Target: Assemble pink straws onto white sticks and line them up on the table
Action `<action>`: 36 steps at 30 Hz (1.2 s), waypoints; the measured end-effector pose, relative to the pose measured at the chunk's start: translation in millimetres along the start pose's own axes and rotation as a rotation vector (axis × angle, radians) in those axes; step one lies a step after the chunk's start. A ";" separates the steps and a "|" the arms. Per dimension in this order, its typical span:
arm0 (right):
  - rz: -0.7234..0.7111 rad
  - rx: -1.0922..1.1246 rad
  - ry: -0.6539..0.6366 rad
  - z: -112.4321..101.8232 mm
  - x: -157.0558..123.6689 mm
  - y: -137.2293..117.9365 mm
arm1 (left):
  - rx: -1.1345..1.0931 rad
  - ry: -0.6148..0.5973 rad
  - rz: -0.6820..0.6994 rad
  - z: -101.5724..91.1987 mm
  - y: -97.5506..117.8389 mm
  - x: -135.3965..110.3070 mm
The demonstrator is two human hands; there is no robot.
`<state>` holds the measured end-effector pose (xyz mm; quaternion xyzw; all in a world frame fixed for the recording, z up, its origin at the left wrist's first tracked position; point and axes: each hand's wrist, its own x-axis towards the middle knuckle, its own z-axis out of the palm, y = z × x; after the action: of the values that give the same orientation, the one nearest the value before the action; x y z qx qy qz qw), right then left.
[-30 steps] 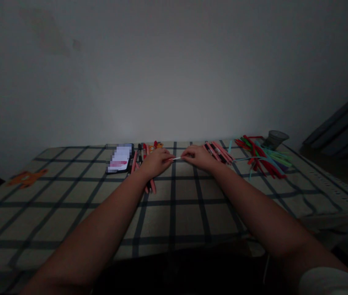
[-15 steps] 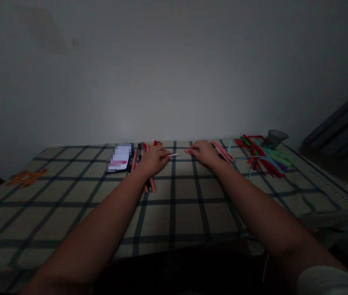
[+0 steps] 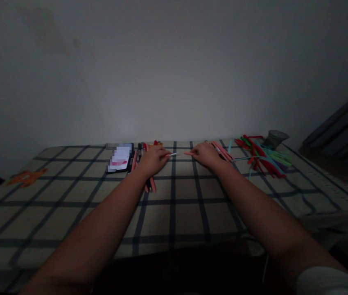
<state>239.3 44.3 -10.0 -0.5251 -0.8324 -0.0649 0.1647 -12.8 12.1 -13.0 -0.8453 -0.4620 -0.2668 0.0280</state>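
Slim white piece (image 3: pixel 175 154), near the centre of the frame, jutting rightward from the fingertips of the left hand (image 3: pixel 154 161), only the outer end in sight, the remainder hidden by the fingers. Grip there narrow, thumb and fingers pinched together on the near end. Across a small gap, slightly right of centre, pink piece (image 3: pixel 188 153), jutting leftward out of the right hand (image 3: pixel 205 154), likewise in a tight pinch, pointed at the white end and roughly in line with it, the two apart. Length of either inside the grip impossible to tell, as well as any contact with the checked cloth (image 3: pixel 186 221) below. Beside the left hand and partly covered by it, left of centre, several pink and black pens (image 3: pixel 135 159), with an orange and red bit (image 3: pixel 159 144) just beyond. Farther left, a phone (image 3: pixel 120 157) with a lit, blurred screen; near the left edge, a flat orange cut-out (image 3: pixel 27 178). Just behind the right hand, partly covered by it, pink and black sticks (image 3: pixel 222 151). Toward the right of the frame, a loose heap of red, green, blue and purple strips (image 3: pixel 266 164), close to a dark see-through cup (image 3: pixel 275 140). Across the upper half, a plain grey wall (image 3: pixel 174 73).
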 end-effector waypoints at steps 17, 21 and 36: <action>-0.090 0.146 0.173 0.5 0.0 -1.9 | 0.047 0.027 -0.070 1.2 -4.7 0.7; -0.106 0.158 0.189 1.0 0.2 -2.1 | 0.050 0.030 -0.057 1.4 -4.8 0.8; -0.149 0.170 0.187 -4.1 -1.6 -6.1 | 0.037 0.032 -0.015 3.4 -7.1 1.2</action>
<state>235.3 39.1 -6.3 -0.4377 -0.8527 -0.0548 0.2800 -16.5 18.0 -16.8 -0.8368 -0.4727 -0.2719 0.0491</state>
